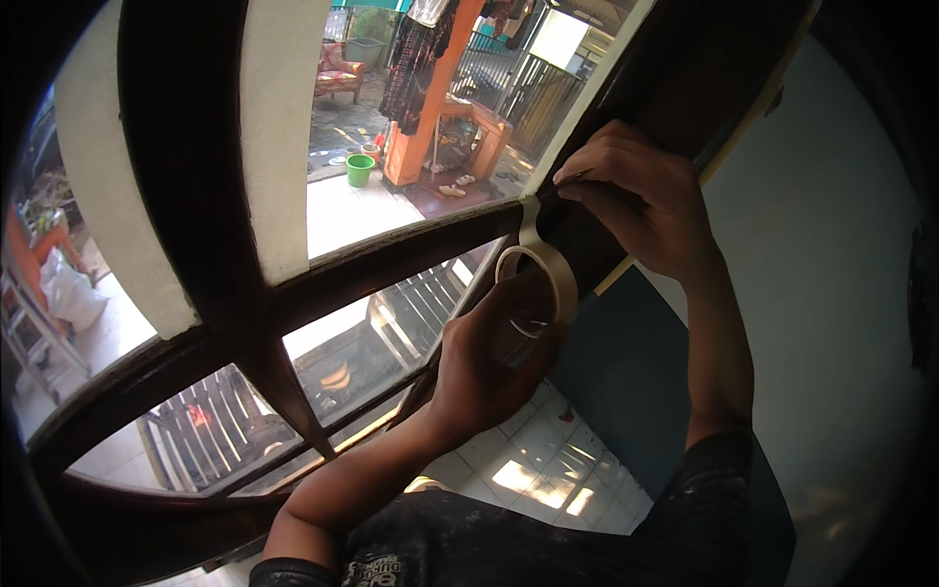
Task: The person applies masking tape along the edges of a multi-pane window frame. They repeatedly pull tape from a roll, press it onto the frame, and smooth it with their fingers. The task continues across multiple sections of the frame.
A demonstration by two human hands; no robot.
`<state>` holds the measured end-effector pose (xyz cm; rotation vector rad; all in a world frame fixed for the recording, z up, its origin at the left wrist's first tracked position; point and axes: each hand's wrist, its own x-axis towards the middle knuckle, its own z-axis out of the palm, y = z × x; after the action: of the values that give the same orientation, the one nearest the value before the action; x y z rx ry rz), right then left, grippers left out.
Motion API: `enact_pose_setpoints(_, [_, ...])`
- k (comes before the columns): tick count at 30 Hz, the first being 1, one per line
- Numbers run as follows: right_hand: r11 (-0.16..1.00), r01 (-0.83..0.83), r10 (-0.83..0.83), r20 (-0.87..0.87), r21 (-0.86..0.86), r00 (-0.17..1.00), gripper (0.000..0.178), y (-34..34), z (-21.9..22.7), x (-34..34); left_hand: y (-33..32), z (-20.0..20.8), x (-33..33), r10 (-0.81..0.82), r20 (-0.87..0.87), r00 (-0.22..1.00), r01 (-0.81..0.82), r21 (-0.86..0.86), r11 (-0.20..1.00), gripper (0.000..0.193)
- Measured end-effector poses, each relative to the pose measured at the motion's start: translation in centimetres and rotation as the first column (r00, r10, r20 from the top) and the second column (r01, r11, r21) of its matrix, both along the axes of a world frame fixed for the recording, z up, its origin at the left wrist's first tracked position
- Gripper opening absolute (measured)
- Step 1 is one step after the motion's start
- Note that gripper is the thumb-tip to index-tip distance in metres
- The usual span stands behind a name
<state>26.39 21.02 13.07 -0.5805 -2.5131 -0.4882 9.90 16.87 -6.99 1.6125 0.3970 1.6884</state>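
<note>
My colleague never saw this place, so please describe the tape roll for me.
Start at the dark window frame. Near it, the left hand holds the tape roll. Unlike the frame's dark wood, it is a pale, hollow ring with a strip reaching up.

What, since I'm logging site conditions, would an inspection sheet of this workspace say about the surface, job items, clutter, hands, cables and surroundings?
Surface: dark window frame with glass panes.
Job's things: tape roll, with a pale strip running up from it over the frame.
Clutter: beyond the glass, a green bucket, shoes and a white bag.
Hands: left hand grips the roll; right hand is pinched near the frame, its hold unclear.
Cables: nothing seen.
Surroundings: sunlit patches on floor tiles, a pale wall; outside, an orange post and an armchair.
</note>
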Motion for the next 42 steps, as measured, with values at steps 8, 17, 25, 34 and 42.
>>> enact_pose_setpoints(8, [0.999,-0.045,0.045,0.001,0.03,0.999,0.016,0.9,-0.4,-0.6,-0.5,-0.1,0.1,0.052,-0.017,0.999,-0.052,-0.029,0.998,0.041])
enact_pose_setpoints(17, [0.997,-0.071,0.071,0.012,0.023,0.997,0.015,1.1,-0.5,-0.5,-0.8,-0.5,0.6,-0.005,0.044,0.999,0.007,-0.053,0.999,0.041])
enact_pose_setpoints(25, [0.996,-0.062,0.061,0.017,0.064,0.998,0.018,1.1,-0.8,-0.4,-1.0,-0.1,0.3,0.013,0.018,1.0,-0.012,-0.068,0.998,0.038])
enact_pose_setpoints(34, [0.994,-0.054,0.05,0.043,0.093,0.998,0.014,1.1,-0.8,-1.5,-1.0,0.0,0.5,0.096,-0.017,0.995,-0.097,-0.055,0.994,0.042])
enact_pose_setpoints(42, [0.973,-0.184,0.184,0.012,0.14,0.983,0.015,1.0,-1.6,-3.5,-0.5,-0.8,0.8,0.09,0.044,0.995,-0.087,-0.073,0.994,0.042])
